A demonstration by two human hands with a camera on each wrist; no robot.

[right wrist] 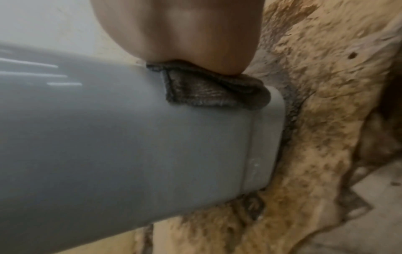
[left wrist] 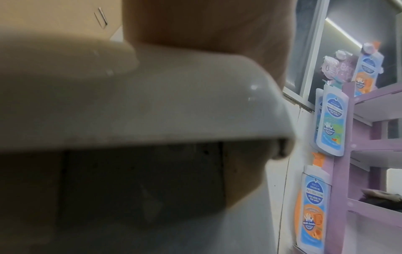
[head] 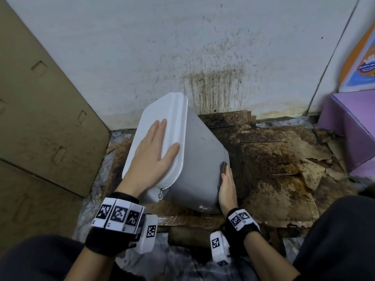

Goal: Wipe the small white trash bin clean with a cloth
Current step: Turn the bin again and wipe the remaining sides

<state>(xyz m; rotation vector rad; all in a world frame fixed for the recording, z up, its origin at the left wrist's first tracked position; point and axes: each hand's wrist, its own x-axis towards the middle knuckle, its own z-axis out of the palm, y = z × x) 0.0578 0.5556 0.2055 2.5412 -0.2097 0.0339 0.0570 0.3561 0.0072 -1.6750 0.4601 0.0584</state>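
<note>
The small white trash bin (head: 199, 159) leans tilted toward the left, its base on the dirty floor and its closed lid (head: 176, 110) facing up-left. My left hand (head: 154, 151) lies flat on the lid with straight, spread fingers. My right hand (head: 227, 185) presses a dark grey cloth (head: 223, 168) against the bin's right side near the base, fingers laid straight along the wall. The right wrist view shows the cloth (right wrist: 208, 92) folded under my palm on the grey-looking bin wall (right wrist: 130, 146). In the left wrist view the lid edge (left wrist: 152, 103) fills the frame, blurred.
Stained brown cardboard (head: 284, 159) covers the floor under and right of the bin. The white wall (head: 213, 84) behind carries dark drip stains. A cardboard panel (head: 40, 118) stands at the left, a purple shelf unit (head: 349, 126) at the right. My dark-clad knees frame the bottom.
</note>
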